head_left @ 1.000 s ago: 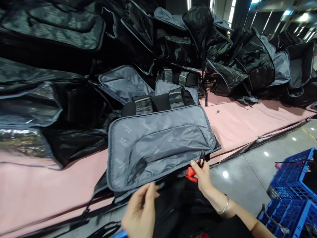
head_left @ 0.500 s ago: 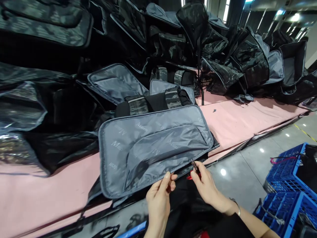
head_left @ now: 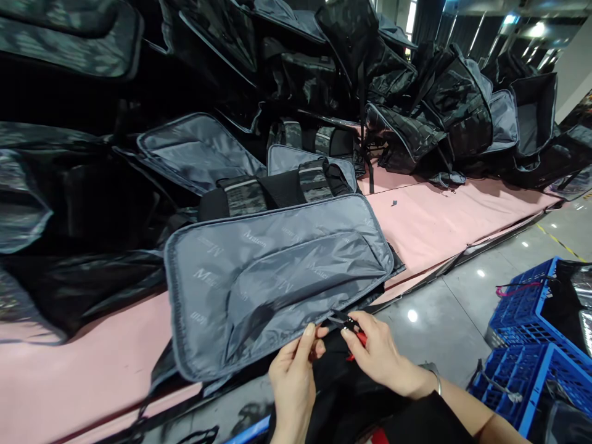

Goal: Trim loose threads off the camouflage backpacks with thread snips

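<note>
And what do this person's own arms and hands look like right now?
The left hand and right hand are gloveless. A silver-coloured bangle circles the right wrist, and the visible right forearm is sleeveless. Too little of the left arm shows to tell about its sleeve.

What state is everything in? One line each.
Grey panel: lining face up, wrinkled
Left hand: pinching the panel's near edge
Red-handled snips: blades at that edge, apparently slightly apart
Right hand: closed around the snips
Upper blue crate: open-topped, dark things inside
Pink cover: partly under bags
</note>
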`<action>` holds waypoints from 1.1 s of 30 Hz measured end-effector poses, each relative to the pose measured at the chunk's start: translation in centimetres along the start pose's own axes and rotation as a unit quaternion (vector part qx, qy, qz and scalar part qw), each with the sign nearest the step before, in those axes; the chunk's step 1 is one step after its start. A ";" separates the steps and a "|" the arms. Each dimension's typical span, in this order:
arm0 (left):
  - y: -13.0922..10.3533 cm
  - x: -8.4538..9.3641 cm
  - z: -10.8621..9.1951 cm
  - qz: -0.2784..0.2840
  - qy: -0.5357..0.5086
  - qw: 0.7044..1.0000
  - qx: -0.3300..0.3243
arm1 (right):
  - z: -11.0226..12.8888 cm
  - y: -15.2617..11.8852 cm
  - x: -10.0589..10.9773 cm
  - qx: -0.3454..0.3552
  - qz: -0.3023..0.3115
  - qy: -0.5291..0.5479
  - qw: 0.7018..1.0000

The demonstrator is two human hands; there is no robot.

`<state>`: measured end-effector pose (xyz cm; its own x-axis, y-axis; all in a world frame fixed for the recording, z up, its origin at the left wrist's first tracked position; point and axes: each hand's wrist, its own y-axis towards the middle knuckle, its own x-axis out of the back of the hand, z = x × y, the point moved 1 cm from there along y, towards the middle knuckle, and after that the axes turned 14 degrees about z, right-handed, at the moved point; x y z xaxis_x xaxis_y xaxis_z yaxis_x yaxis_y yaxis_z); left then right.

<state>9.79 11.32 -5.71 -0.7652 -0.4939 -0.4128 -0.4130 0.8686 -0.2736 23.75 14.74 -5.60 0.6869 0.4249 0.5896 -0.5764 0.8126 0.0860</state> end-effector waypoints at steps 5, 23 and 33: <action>0.1 0.0 0.1 0.003 0.013 1.000 -0.011 | -0.6 0.6 0.4 0.001 -0.007 -0.008 1.000; 0.0 -0.2 -0.3 -0.006 0.005 1.000 -0.002 | -1.7 0.5 -2.2 0.022 -0.039 -0.077 0.996; -0.2 -0.3 -0.5 -0.007 -0.002 1.000 -0.002 | -1.6 0.6 -0.3 0.033 0.017 -0.097 0.995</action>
<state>9.81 11.30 -5.07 -0.7569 -0.5064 -0.4131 -0.4259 0.8617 -0.2760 23.91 15.74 -7.04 0.5718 0.3625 0.7359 -0.6303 0.7683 0.1113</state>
